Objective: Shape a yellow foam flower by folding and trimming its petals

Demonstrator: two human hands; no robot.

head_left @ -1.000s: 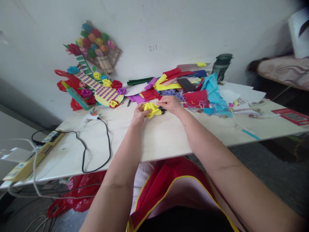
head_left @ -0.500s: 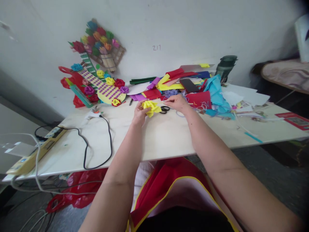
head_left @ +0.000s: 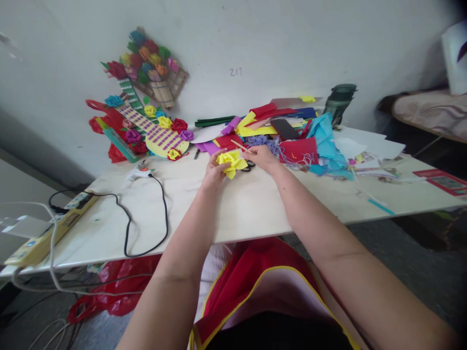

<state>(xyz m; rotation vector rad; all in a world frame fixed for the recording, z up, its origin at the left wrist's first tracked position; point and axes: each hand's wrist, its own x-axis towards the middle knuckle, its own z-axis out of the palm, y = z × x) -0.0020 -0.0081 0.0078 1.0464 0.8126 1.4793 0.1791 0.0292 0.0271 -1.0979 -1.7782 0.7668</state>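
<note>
A yellow paper flower (head_left: 232, 163) with loose, folded petals is held by my left hand (head_left: 214, 170), fingers closed around its left side above the table. Just to the right, my right hand (head_left: 263, 156) pinches a thin pale wooden stick (head_left: 239, 145) that points up and left over the flower. Black-handled scissors (head_left: 248, 166) lie beneath and between the hands, their blades hidden. Tangled purple yarn (head_left: 263, 142) lies right behind my right hand.
Coloured paper strips, a dark phone (head_left: 284, 129) and a green bottle (head_left: 340, 103) stand along the back. Paper-flower decorations (head_left: 166, 136) lean at the left wall. A black cord (head_left: 166, 209) loops near a power strip (head_left: 65, 221) on the left.
My right hand has moved slightly left, nearer the flower. The stick in it has swung up and now shows clearly. My left hand still holds the flower, turned a little.
</note>
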